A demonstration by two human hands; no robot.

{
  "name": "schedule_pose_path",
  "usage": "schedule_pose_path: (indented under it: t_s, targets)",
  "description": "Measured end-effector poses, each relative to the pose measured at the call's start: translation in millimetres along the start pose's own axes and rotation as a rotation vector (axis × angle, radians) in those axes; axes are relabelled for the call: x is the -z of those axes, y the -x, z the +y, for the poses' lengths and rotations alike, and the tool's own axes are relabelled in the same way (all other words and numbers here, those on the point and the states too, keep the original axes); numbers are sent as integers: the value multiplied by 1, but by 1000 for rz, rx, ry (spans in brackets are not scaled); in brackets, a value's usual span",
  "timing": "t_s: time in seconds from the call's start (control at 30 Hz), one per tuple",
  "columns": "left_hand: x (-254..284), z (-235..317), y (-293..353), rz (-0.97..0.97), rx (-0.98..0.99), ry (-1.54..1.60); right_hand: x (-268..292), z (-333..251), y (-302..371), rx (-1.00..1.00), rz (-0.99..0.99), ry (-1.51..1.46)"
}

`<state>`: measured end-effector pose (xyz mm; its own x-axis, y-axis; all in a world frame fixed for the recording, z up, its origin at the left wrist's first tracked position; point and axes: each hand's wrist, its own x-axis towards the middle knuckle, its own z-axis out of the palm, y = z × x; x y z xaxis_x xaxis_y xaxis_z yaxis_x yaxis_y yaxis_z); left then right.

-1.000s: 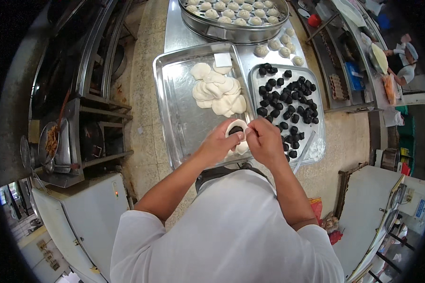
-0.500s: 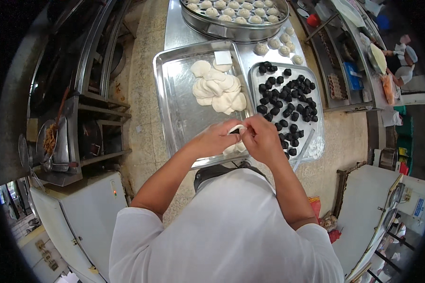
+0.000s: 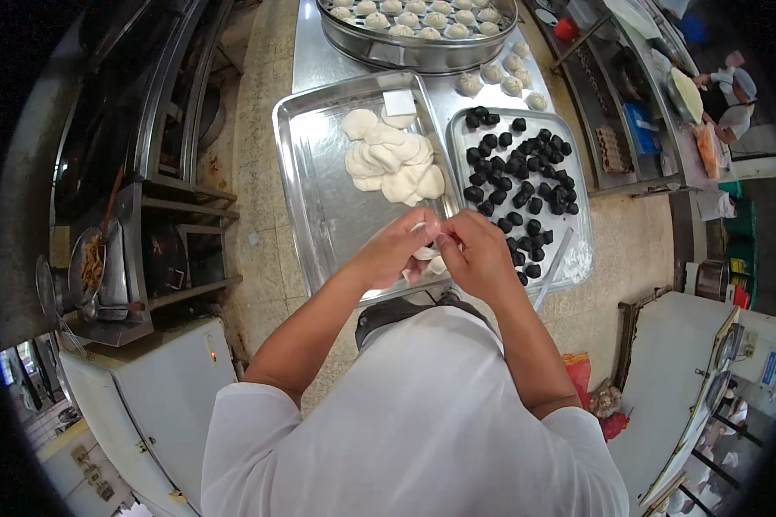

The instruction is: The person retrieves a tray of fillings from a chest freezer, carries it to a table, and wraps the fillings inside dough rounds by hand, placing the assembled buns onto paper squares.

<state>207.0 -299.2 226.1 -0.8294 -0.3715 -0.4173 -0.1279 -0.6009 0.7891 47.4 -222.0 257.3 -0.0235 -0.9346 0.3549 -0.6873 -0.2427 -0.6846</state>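
My left hand and my right hand meet over the near edge of a large metal tray. Between them is a white dough bun, cupped by the left fingers while the right fingertips pinch its rim. Most of the bun is hidden by the hands. A loose pile of flat dough rounds lies in the tray beyond, with a white square scraper at its far end. To the right, a second tray carries many balls of black filling.
At the back, a round metal steamer holds rows of pleated buns, and several more buns sit on the metal table beside it. A flat, pale stick rests across the right tray. Shelving and a distant person are at the right.
My left fingers have risen and curled closer around the dough. The dark opening seen earlier is now mostly covered. The trays appear shifted slightly up and left in view.
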Motion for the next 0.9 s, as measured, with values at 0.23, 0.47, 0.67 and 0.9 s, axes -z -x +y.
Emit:
schedule_pose_path:
  t_s: [0.23,0.47,0.67,0.9]
  targets:
    - [0,-9,-5,56,-110,28,-1,-6,1,-69,-41,-3]
    - [-2,-6,-8,171,-75,-138,-4,-1,0,-42,-11,-37]
    - [-8,2,-5,252,-130,-243,-3,-12,0,-117,-13,-94]
    - [-7,-2,-8,298,-211,-226,1,-22,-5,-123,3,-125]
